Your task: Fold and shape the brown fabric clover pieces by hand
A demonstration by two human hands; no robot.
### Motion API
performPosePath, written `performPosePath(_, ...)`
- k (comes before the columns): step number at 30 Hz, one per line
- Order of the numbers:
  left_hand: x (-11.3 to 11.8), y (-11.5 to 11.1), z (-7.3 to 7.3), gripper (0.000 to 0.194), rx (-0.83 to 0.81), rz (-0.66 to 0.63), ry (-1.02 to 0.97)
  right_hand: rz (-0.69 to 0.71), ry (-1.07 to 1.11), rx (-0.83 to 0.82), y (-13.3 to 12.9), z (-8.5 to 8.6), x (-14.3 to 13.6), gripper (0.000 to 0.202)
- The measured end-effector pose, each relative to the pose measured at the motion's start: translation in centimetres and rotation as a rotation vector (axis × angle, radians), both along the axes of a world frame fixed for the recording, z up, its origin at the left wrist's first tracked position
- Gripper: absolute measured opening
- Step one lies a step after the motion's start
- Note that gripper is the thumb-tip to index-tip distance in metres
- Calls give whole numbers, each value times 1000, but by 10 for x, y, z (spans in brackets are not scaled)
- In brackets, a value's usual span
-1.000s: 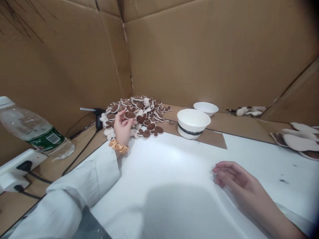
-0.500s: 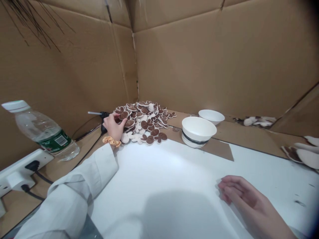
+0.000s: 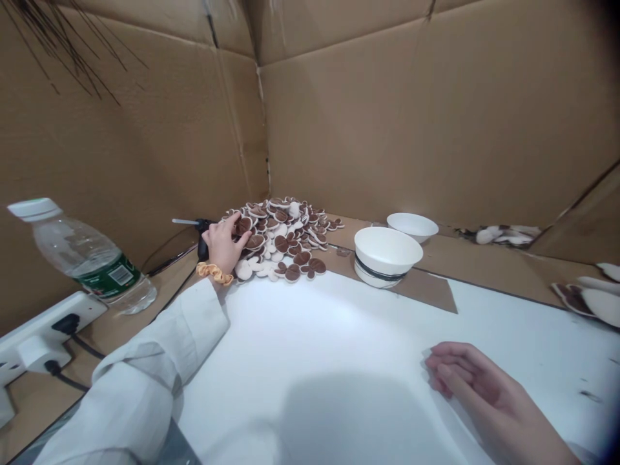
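My left hand (image 3: 225, 244), in a light sleeve with an orange scrunchie at the wrist, reaches into the left side of a pile of felt pieces (image 3: 283, 226). Its thumb and fingers are spread, touching a brown felt piece (image 3: 244, 226) from above without closing round it. The pieces have rounded lobes, brown faces and white edges; some lie white side up. On the white tabletop (image 3: 310, 329), my right hand (image 3: 477, 384) rests at the lower right, fingers loosely curled, thumb apart from them, nothing visible inside.
White bowls (image 3: 387, 252), stacked with a dark band between rims, stand right of the pile. Another white bowl (image 3: 413, 226) sits behind. At left are a water bottle (image 3: 104, 271), a power strip (image 3: 43, 336) and a black glue gun (image 3: 202, 236). More pieces (image 3: 595, 303) lie far right.
My left hand's fingers have spread and shifted slightly over the brown piece, which they pinched more closely before. The right hand stays in place. The view has shifted very slightly.
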State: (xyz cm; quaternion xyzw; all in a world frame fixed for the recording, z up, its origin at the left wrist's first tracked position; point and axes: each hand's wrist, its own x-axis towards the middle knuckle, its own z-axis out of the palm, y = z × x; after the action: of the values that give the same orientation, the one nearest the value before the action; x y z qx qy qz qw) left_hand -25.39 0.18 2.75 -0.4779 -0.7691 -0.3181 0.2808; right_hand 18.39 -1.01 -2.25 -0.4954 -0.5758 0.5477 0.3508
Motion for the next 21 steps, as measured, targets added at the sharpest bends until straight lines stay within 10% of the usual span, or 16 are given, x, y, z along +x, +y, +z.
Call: performPosePath(21, -8, 0, 24, 32, -319, -94, 104, 89, 6, 70, -3, 2, -5, 32)
